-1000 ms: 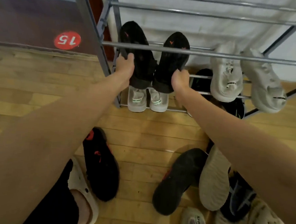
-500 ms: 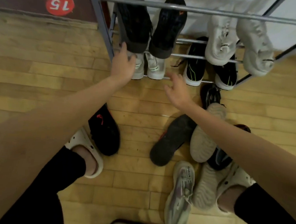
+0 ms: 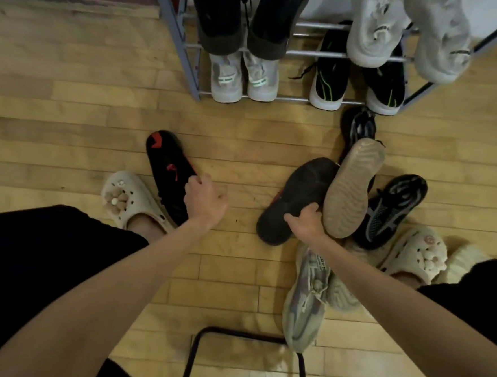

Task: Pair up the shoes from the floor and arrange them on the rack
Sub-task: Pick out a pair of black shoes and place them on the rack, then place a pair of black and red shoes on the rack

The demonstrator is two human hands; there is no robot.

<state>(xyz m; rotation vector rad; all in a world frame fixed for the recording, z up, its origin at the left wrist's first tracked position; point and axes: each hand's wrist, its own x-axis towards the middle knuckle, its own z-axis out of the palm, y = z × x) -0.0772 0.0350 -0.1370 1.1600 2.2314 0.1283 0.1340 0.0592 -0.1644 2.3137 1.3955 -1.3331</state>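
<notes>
A black shoe with red marks (image 3: 166,165) lies upright on the wooden floor at the left. My left hand (image 3: 205,200) is curled over its heel end, gripping it. To the right lies its mate (image 3: 296,197), sole up, dark with a red edge. My right hand (image 3: 306,222) grasps that shoe's side near the heel. A beige shoe (image 3: 351,189) leans sole up against it. The metal rack (image 3: 188,63) at the top holds a black pair (image 3: 244,17) and a white pair (image 3: 405,31) on the upper bar, with two more pairs below.
Two black and grey shoes (image 3: 390,210) lie at the right, one near the rack. A pale grey sneaker (image 3: 307,298) and another beige shoe lie by my right foot. I wear cream clogs (image 3: 128,200). A black metal frame (image 3: 247,359) stands below.
Both hands left the black pair on the upper bar and came down to the floor. The left closed on the black and red shoe, the right on its overturned mate.
</notes>
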